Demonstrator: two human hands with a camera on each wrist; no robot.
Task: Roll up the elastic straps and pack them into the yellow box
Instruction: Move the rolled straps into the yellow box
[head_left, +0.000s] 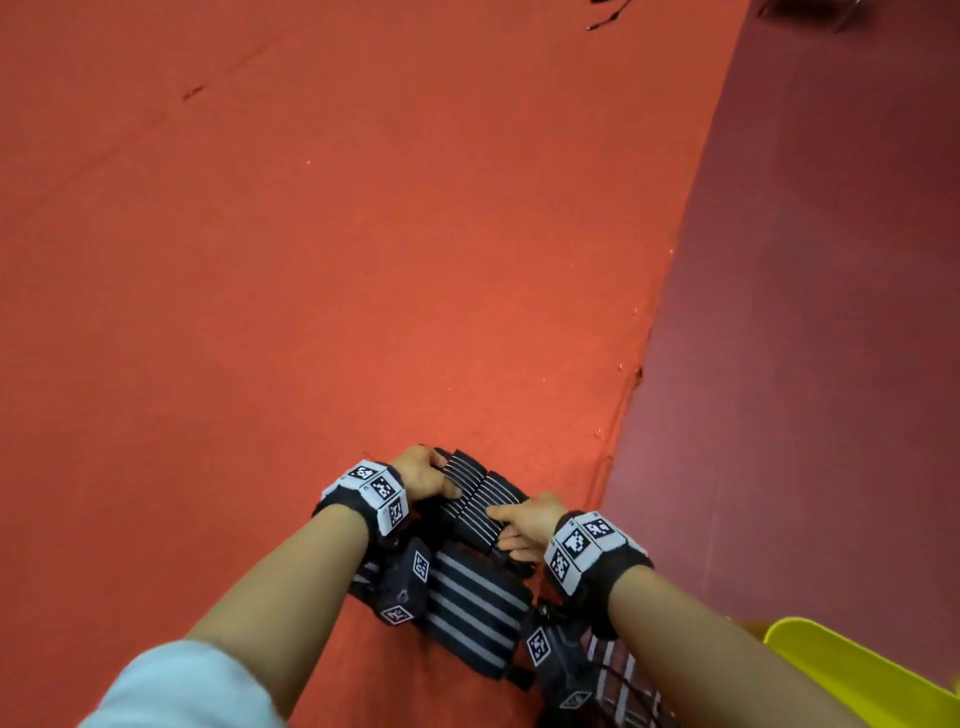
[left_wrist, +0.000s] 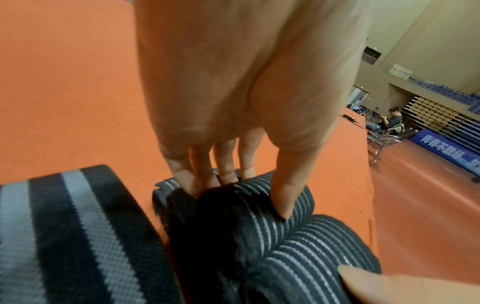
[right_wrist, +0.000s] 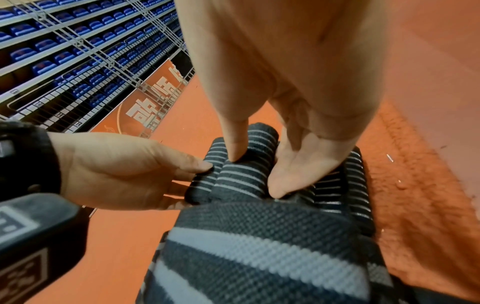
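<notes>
A black elastic strap with thin grey stripes (head_left: 480, 499) lies partly rolled on the orange mat, showing as two thick lumps side by side. My left hand (head_left: 447, 478) grips the far lump (left_wrist: 272, 216), thumb (left_wrist: 285, 195) on top and fingers behind it. My right hand (head_left: 506, 530) pinches the near lump (right_wrist: 241, 179) between thumb (right_wrist: 233, 144) and fingers (right_wrist: 298, 170). A wider strap with broad grey stripes (head_left: 472, 618) lies flat just below my wrists. A corner of the yellow box (head_left: 857, 675) shows at the bottom right.
A red-and-white striped strap (head_left: 618, 680) lies under my right forearm beside the box. The orange mat (head_left: 311, 260) stretches far ahead and left; its edge (head_left: 639, 374) drops to a darker maroon floor (head_left: 805, 312) on the right. Dark cords (head_left: 608, 18) lie at the top.
</notes>
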